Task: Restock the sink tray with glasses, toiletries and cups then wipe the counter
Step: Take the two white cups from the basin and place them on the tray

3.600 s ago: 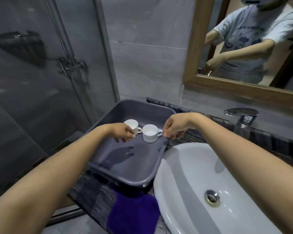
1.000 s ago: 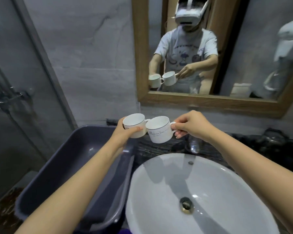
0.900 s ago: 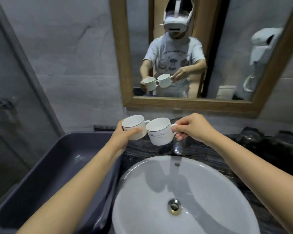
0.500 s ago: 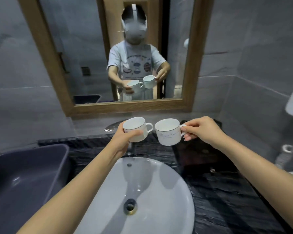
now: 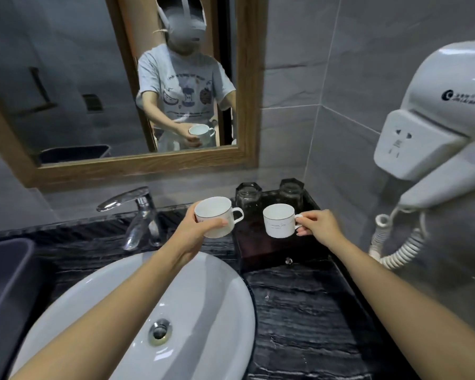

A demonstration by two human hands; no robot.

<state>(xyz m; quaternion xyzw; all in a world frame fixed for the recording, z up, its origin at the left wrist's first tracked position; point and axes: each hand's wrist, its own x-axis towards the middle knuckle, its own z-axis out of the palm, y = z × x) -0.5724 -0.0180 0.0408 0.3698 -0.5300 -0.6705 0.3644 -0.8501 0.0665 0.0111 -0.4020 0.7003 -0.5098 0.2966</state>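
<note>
— How many white cups?
— Two: one cup (image 5: 215, 216), another cup (image 5: 279, 220).
— Glasses?
— Two: one glass (image 5: 248, 194), a second glass (image 5: 291, 192). One tray (image 5: 272, 249), one faucet (image 5: 137, 215).

My head camera looks forward and down, close over the washbasin (image 5: 137, 311); the mirror (image 5: 121, 78) sits at eleven o'clock, the hair dryer (image 5: 433, 127) at two.

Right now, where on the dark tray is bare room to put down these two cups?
The front half of the dark tray is bare, between the two upturned glasses at its back edge and its front wall. The back is crowded. The left hand and right hand each hold a cup.
</note>
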